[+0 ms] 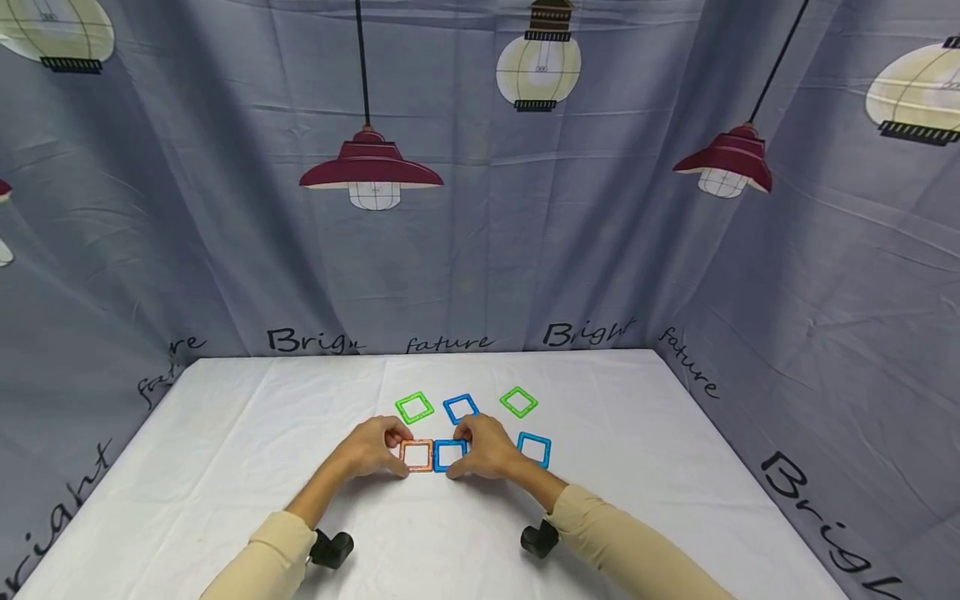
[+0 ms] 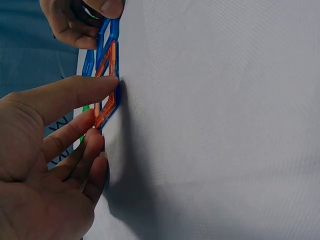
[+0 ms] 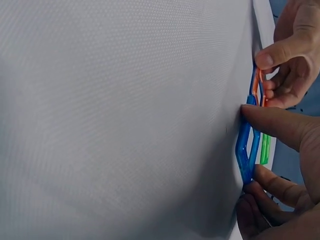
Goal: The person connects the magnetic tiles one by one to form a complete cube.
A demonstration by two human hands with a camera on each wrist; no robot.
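Note:
Near the middle of the white table, an orange square frame tile (image 1: 417, 468) lies side by side with a blue square frame tile (image 1: 450, 469), their edges meeting. My left hand (image 1: 372, 447) holds the orange tile between thumb and fingers at its left side. In the left wrist view, a blue rim shows along the underside of the orange tile (image 2: 106, 112). Thumb and fingers of my right hand (image 1: 487, 447) pinch the blue tile, seen edge-on as a blue tile (image 3: 243, 145) in the right wrist view.
Beyond the hands lie a green square frame (image 1: 406, 415), another blue one (image 1: 450, 410) partly behind the right hand, and a second green one (image 1: 528, 409). A lighter blue frame (image 1: 548, 454) sits right of the right hand. Grey printed curtains (image 1: 465, 275) surround the white table (image 1: 225, 433).

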